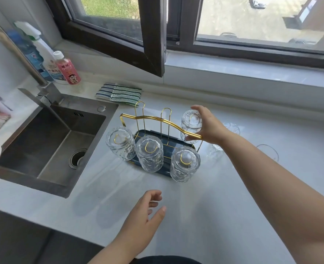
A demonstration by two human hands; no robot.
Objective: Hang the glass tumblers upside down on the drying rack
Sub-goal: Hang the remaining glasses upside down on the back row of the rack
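The right hand (207, 124) grips an upturned tumbler (191, 122) on the far right peg of the gold rack (157, 119), three more glasses (149, 156) hang on the near pegs, and the left hand (146, 212) hovers over the desk (205, 206), fingers spread, empty.

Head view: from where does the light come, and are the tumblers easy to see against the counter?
Head view: daylight enters through the window behind the rack; arm shadows fall toward the viewer on the pale counter. The tumbler at the right hand shows clearly; loose glasses nearly vanish. Wide-angle lens bends edges.
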